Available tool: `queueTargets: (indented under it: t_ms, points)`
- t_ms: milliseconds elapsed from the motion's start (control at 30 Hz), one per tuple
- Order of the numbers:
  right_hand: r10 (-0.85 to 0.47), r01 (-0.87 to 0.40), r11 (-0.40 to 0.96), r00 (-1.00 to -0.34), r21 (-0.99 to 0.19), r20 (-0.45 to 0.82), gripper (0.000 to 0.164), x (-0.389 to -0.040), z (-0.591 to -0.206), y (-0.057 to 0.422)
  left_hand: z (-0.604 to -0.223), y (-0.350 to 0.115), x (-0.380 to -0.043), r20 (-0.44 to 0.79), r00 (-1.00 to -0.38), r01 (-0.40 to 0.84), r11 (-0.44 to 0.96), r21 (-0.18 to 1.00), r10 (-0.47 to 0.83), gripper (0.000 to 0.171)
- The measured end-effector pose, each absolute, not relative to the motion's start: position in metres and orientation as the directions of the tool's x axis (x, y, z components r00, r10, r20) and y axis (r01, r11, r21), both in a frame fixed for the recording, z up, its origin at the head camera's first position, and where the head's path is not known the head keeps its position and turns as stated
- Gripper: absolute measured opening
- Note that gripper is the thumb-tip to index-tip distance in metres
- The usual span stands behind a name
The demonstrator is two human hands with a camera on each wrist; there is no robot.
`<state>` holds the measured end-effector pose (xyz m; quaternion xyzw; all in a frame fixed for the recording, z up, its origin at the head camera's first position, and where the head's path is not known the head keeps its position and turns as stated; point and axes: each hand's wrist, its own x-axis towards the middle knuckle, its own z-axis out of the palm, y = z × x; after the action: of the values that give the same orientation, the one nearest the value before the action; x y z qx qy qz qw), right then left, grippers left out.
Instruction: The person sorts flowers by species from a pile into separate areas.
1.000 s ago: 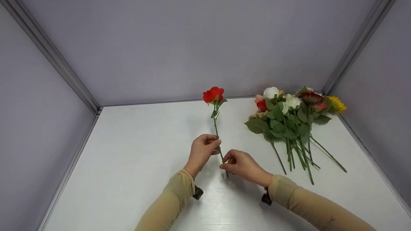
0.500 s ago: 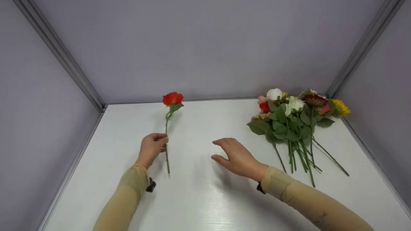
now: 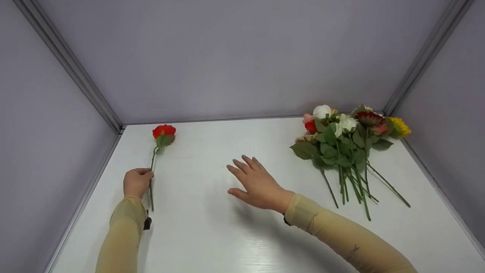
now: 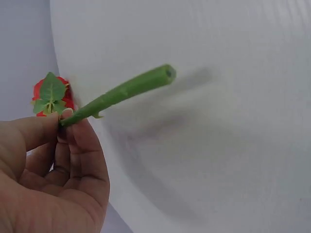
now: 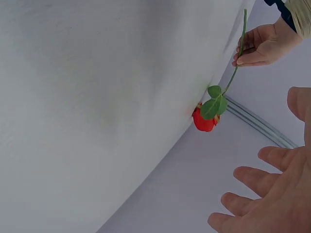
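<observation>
My left hand (image 3: 137,182) pinches the green stem of a red rose (image 3: 164,133) at the left side of the table. In the left wrist view the thumb and forefinger hold the stem (image 4: 124,92), whose cut end points toward the camera, with the red bloom (image 4: 51,94) beyond the fingers. My right hand (image 3: 259,184) hovers over the middle of the table, fingers spread and holding nothing. The right wrist view shows its outstretched fingers (image 5: 257,179), with the rose (image 5: 205,119) in the other hand farther off.
On the right of the white table (image 3: 212,235) lies a pile of flowers (image 3: 344,144): white, red, pink and yellow blooms, with stems pointing toward the front. Grey panels (image 3: 242,57) enclose the table at the back and both sides.
The left hand has carried the rose from the middle to the left side and lower. The right hand has let go of the stem, spread its fingers and drifted slightly left.
</observation>
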<state>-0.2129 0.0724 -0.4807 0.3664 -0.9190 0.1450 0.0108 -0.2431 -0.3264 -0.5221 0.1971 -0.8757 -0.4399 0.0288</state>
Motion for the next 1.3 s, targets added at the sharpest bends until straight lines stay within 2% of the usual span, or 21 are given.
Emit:
queueTargets:
  t_ms: [200, 400, 567, 833, 967, 1167, 1300]
  points:
    - [-0.665, -0.667, 0.698, -0.739, -0.259, 0.108, 0.070, -0.211, -0.487, 0.075, -0.532, -0.334, -0.241, -0.019, -0.909, -0.322, 0.675, 0.664, -0.416, 0.036]
    - [-0.655, -0.654, 0.712, -0.750, -0.254, 0.094, 0.069, -0.212, -0.492, 0.086, -0.529, -0.335, -0.238, -0.107, -0.943, -0.313, 0.726, 0.613, -0.316, 0.048]
    - [-0.647, -0.645, 0.721, -0.758, -0.254, 0.088, 0.069, -0.214, -0.494, 0.092, -0.529, -0.336, -0.239, -0.104, -0.965, -0.255, 0.775, 0.578, -0.239, 0.046]
    - [-0.654, -0.651, 0.719, -0.752, -0.241, 0.079, 0.069, -0.215, -0.497, 0.089, -0.542, -0.340, -0.246, 0.038, -0.944, -0.252, 0.791, 0.558, -0.328, 0.034]
    - [-0.650, -0.646, 0.728, -0.757, -0.227, 0.071, 0.069, -0.217, -0.499, 0.090, -0.547, -0.342, -0.245, 0.072, -0.933, -0.256, 0.791, 0.555, -0.352, 0.032]
    - [-0.627, -0.621, 0.749, -0.777, -0.229, 0.054, 0.068, -0.221, -0.501, 0.101, -0.540, -0.336, -0.243, 0.079, -0.939, -0.241, 0.803, 0.545, -0.335, 0.041]
    - [-0.595, -0.590, 0.775, -0.802, -0.225, 0.055, 0.067, -0.227, -0.504, 0.117, -0.534, -0.317, -0.246, 0.160, -0.958, -0.130, 0.863, 0.489, -0.236, 0.052]
